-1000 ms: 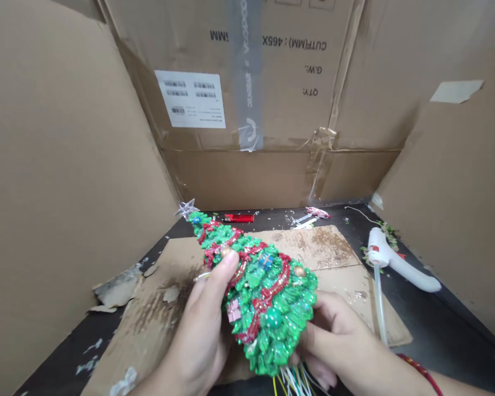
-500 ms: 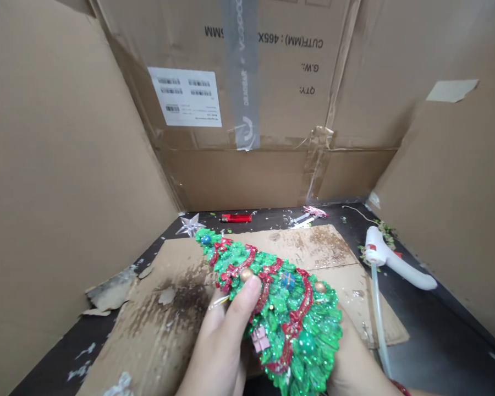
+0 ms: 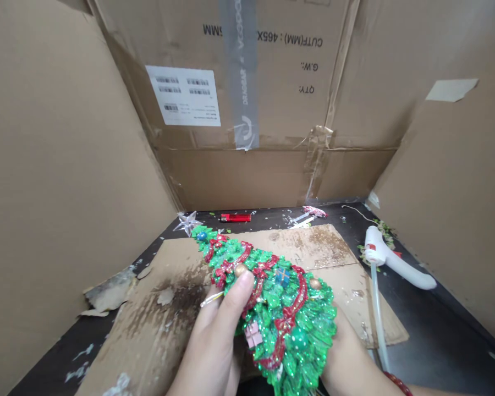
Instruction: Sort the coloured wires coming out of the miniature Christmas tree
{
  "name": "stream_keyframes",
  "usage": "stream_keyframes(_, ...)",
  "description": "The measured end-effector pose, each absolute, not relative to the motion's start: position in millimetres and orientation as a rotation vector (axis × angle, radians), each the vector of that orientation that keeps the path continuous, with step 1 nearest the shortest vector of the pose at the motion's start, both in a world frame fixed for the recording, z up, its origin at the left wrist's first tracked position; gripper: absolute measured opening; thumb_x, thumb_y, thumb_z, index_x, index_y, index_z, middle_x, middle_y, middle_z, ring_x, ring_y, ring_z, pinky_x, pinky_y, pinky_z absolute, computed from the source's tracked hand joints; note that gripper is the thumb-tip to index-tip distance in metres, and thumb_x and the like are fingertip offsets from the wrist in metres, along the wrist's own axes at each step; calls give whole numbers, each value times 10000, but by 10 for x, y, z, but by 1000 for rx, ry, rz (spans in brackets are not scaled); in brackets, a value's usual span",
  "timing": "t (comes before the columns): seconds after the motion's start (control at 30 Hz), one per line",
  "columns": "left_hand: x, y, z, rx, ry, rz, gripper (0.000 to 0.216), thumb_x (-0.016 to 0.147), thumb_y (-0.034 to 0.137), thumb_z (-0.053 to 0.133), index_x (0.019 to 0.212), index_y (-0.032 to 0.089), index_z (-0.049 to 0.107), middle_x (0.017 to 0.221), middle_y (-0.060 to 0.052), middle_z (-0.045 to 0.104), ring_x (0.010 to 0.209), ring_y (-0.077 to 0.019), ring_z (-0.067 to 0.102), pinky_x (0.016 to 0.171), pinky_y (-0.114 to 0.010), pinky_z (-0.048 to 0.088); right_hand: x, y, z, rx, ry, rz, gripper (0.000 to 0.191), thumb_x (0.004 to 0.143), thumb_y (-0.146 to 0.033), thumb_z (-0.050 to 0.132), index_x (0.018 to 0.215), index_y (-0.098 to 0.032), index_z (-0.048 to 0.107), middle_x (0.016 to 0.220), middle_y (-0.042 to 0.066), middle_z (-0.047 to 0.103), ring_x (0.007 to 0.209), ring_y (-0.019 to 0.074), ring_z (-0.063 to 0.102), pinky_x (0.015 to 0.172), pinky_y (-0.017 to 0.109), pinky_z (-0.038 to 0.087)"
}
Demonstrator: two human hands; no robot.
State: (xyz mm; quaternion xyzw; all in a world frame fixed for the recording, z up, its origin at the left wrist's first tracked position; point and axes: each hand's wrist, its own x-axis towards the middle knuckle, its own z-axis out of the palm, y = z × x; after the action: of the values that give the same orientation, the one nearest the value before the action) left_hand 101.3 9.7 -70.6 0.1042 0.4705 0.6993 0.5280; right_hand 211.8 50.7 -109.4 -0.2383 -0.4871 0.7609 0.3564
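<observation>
My left hand (image 3: 218, 341) is closed around the glittered Christmas tree (image 3: 280, 308), thumb pressed on the front by a gold bauble and the other fingers behind it. My right hand (image 3: 348, 357) is under the wide base, mostly hidden by the foliage, so I cannot tell whether those fingers are clamped or only propping it. The tree hangs tilted above the near half of the cardboard mat (image 3: 313, 247), with its tip aimed at the mat's far left corner.

The risks, as I judge them:

- A thin wire (image 3: 210, 300) sticks out beside my left thumb. If I twist the tree, I could kink that wire or pull it.
- My thumb sits on raised ribbon and baubles. Pressing harder there could snap off a small piece or shed glitter.
- A clear plastic star (image 3: 188, 222) lies just past the mat's far left corner, close to the tree's tip. I cannot tell whether the two are joined. A careless swing could knock the star towards the red lighter (image 3: 235, 218) beyond the mat's far edge.
- The white glue gun (image 3: 390, 258) rests off the mat's right edge, and its glue stick (image 3: 377, 319) trails across the mat's right side. My right wrist is near enough to catch it.
- If the base slips off my right hand, the tree would drop onto the mat.
</observation>
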Motion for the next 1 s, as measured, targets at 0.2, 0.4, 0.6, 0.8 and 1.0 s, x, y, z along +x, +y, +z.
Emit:
stream_keyframes(0.2,996,104,-720,310,1118,1656,679,718,433,726,1302,195,476,1184,-56,505,1140,-212,468,949,-241,453,2145,507,-1257,-703,-1199,1961,210,679,-161,711,877,-219,676,885,31,677,887,197,630,811,305,495)
stream_keyframes(0.4,1039,87,-755,314,1134,1633,653,732,454,705,1265,144,489,1212,-93,483,1136,-232,465,940,-272,460,2066,494,-1302,-680,-1183,1923,235,702,-347,690,905,-231,678,885,54,675,910,233,625,809,360,511)
stream_keyframes(0.6,1025,102,-702,276,1137,1656,719,711,447,726,1325,202,444,1208,-61,495,1134,-219,472,940,-269,461,2115,498,-1206,-699,-1215,1917,285,686,-288,714,958,-212,671,938,60,674,905,223,628,855,362,491)
stream_keyframes(0.8,974,93,-706,307,1136,1664,630,742,410,709,1292,206,481,1194,-42,507,1144,-199,468,952,-242,450,2162,546,-1118,-703,-1417,1891,209,725,-154,667,929,-192,695,924,48,679,954,199,615,924,310,443)
stream_keyframes(1.0,966,101,-735,351,1142,1678,575,764,419,686,1267,202,508,1183,-36,514,1148,-197,464,948,-243,453,2170,557,-1121,-748,-1342,1890,243,702,-198,680,945,-178,693,895,62,678,873,216,632,839,338,487)
